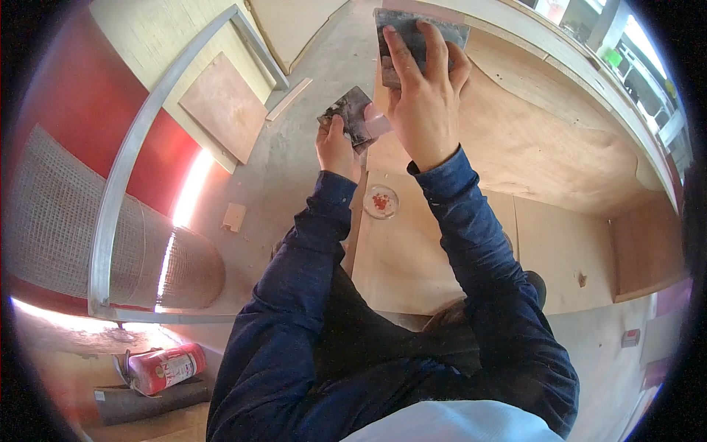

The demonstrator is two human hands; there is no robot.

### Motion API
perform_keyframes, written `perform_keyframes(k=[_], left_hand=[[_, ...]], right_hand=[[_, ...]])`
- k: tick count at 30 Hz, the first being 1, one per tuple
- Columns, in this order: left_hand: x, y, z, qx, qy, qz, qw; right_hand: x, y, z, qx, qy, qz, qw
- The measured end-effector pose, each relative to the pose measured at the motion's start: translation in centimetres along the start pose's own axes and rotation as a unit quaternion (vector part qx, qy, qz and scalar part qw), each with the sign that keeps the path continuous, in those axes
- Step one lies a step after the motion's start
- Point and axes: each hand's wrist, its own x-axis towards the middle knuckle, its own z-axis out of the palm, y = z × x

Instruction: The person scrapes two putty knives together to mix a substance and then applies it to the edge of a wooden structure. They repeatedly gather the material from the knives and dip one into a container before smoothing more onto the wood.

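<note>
My left hand (337, 153) is closed on a dark, smeared putty scraper (349, 104), its thumb lying across the face. A lump of pale pink putty (377, 121) sits at that scraper's right edge. Higher up, my right hand (428, 110) holds a second, wider dark scraper (417, 43), fingers spread over its back. This blade overlaps the upper left end of the curved plywood panel (530, 121). A round clear dish (381, 214) with orange-red bits in it lies on the wooden board below my hands.
On the left stand a grey metal frame (121, 177), a roll of wire mesh (66, 214) and a leaning plywood square (227, 107). A red fire extinguisher (166, 368) lies at lower left. A small wood block (234, 217) rests on the concrete floor (258, 184).
</note>
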Motion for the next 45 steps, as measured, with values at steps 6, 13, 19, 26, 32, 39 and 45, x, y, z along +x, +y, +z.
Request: perform_keyframes(k=[6, 13, 19, 26, 32, 39, 45], left_hand=[[0.5, -0.4, -0.5, 0.009, -0.031, 0.013, 0.999], [0.7, -0.4, -0.6, 0.01, -0.017, 0.011, 1.0], [0.6, -0.3, -0.2, 0.004, -0.014, 0.011, 1.0], [0.6, -0.2, -0.3, 0.011, -0.019, 0.015, 1.0], [-0.2, 0.3, 0.7, 0.028, 0.02, 0.002, 0.999], [0.7, -1.0, -1.7, -0.078, -0.056, -0.107, 0.99], [-1.6, -3.3, -0.3, -0.174, -0.177, -0.242, 0.938]], right_hand=[[1.5, -0.1, -0.9, -0.017, 0.045, -0.051, 0.998], [1.8, -0.3, -1.8, 0.089, -0.116, 0.038, 0.989], [0.3, 0.4, 0.4, 0.001, 0.025, -0.013, 1.0], [1.6, 0.1, -1.8, 0.07, -0.091, 0.012, 0.993], [1.3, 0.3, 0.4, -0.003, 0.063, -0.042, 0.997], [-3.5, 3.1, -1.4, 0.206, -0.088, 0.012, 0.974], [-7.8, 4.4, -4.7, 0.386, -0.208, 0.03, 0.898]])
